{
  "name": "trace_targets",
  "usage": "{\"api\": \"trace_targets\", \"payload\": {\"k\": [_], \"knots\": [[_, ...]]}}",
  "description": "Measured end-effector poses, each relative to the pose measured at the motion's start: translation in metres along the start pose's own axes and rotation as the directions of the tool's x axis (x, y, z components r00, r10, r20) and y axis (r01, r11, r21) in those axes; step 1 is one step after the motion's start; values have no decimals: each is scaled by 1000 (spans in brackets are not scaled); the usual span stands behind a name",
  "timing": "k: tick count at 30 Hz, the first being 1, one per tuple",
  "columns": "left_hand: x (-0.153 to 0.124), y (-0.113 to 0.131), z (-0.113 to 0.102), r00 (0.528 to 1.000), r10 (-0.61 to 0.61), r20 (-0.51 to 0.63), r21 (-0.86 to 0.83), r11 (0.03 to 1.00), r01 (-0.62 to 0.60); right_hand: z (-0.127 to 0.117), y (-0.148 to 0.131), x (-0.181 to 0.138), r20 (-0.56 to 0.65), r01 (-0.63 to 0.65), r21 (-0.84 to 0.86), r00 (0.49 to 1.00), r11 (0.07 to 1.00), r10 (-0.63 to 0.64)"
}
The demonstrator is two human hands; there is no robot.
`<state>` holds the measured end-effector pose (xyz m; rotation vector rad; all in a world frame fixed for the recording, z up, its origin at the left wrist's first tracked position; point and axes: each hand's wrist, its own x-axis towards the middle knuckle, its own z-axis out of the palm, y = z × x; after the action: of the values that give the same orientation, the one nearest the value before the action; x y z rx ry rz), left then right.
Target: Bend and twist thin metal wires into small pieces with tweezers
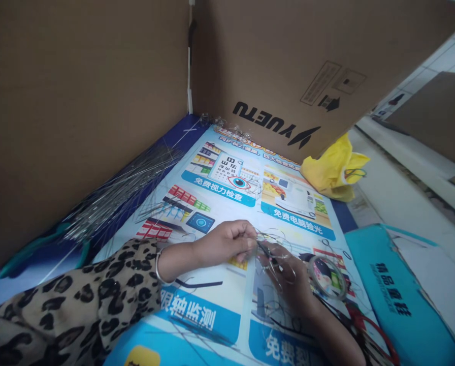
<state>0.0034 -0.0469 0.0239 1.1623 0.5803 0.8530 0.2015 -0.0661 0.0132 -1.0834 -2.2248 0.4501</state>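
My left hand (227,243), in a leopard-print sleeve with a silver bangle, is closed in a pinch on thin metal wire at the middle of a printed poster (212,203) covering the table. My right hand (288,277) meets it from the right, fingers curled round a tangle of thin wire loops (273,244). The two hands touch at the fingertips. A roll of clear tape (326,277) lies just right of my right hand.
A heap of straight wires (124,188) lies at the left against a cardboard wall (78,101). Teal-handled pliers (33,249) sit beside it. A second cardboard panel (307,66) stands behind, a yellow bag (332,170) at its foot. A teal packet (395,295) lies at the right.
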Motion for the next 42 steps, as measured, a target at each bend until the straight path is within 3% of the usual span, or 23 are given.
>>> {"api": "trace_targets", "payload": {"k": [7,13,25,42], "knots": [[3,1,-3,1000,13,-4,41,999,-13,-1,3,-3,104,-157,120,984,980,145],[1,0,-2,1000,6,-14,76,997,-5,0,2,-3,68,-137,177,990,975,127],[2,0,-2,995,81,-65,183,981,-68,-7,4,4,-14,93,-156,995,983,-97],[1,3,-1,984,147,-104,469,879,-81,-3,8,-1,-8,114,-315,992,942,-123]]}}
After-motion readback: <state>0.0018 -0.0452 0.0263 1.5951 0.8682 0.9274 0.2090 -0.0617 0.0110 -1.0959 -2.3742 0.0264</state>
